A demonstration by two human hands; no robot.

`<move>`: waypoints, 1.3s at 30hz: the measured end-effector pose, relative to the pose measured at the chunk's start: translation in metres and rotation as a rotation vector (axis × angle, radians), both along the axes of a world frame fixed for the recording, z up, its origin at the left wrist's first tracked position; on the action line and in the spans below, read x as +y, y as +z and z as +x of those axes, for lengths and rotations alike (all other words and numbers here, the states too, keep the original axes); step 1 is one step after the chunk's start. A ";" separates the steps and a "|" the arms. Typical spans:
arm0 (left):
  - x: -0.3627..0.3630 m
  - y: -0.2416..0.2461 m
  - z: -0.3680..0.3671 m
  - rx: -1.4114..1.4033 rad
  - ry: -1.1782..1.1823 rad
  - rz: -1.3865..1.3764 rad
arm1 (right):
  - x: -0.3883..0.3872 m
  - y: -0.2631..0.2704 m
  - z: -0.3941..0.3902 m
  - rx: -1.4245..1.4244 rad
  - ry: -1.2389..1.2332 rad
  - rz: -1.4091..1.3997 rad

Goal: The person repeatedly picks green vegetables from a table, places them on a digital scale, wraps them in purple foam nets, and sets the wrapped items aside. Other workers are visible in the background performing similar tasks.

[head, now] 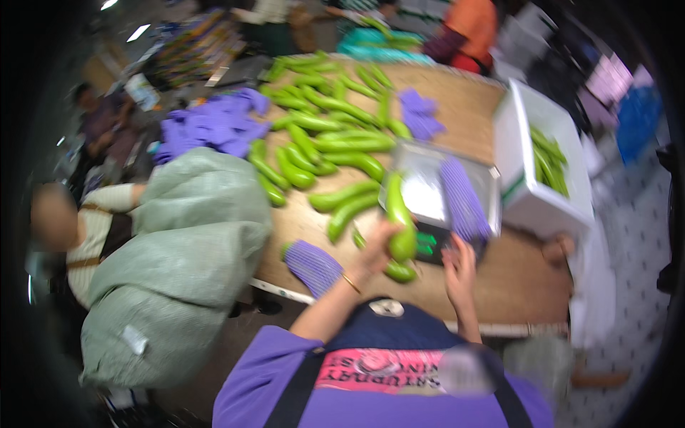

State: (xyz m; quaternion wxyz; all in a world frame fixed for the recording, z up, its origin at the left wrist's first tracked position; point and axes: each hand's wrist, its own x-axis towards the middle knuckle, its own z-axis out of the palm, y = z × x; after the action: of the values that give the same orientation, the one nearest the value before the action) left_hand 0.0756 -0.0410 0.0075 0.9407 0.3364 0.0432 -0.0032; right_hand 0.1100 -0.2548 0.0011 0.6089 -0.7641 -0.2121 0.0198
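Observation:
My left hand (376,247) is shut on a long green eggplant (400,206), held upright over the left front of a digital scale (420,192). My right hand (461,265) is at the scale's front edge, fingers extended, with no object visible in it. Its fingertips are close to the lower end of a purple foam-net sleeve (463,198), which lies on the pan and looks filled; blur hides whether they touch. Green digits glow on the scale's display (426,243). Another netted eggplant (310,265) lies left of my left forearm.
Loose green eggplants (353,140) cover the wooden table's (524,273) middle and far left. Purple nets (211,125) are heaped at left, with a few more (419,114) beyond the scale. A white foam box (546,160) holds eggplants at right. A big woven sack (182,267) and a person flank the left edge.

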 end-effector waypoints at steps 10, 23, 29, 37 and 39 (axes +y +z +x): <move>-0.068 -0.046 -0.012 0.178 0.083 0.330 | 0.033 0.020 -0.043 -0.167 0.042 -0.052; -0.034 -0.005 -0.010 -0.048 0.110 0.362 | -0.015 0.002 -0.018 1.314 0.289 0.485; -0.045 -0.004 -0.010 0.086 -0.120 0.680 | -0.023 0.019 -0.037 -0.704 0.044 -0.382; -0.044 -0.072 -0.029 -0.261 -0.197 1.508 | -0.099 0.065 -0.039 0.422 -0.137 0.302; -0.051 -0.078 -0.021 -0.235 -0.226 1.462 | -0.110 0.057 -0.036 0.403 -0.190 0.333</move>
State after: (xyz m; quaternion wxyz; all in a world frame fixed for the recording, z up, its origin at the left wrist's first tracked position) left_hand 0.0541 -0.0922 -0.0705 0.4695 0.8765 -0.1012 -0.0346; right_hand 0.0737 -0.3643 0.0579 0.7552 -0.6505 -0.0144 0.0793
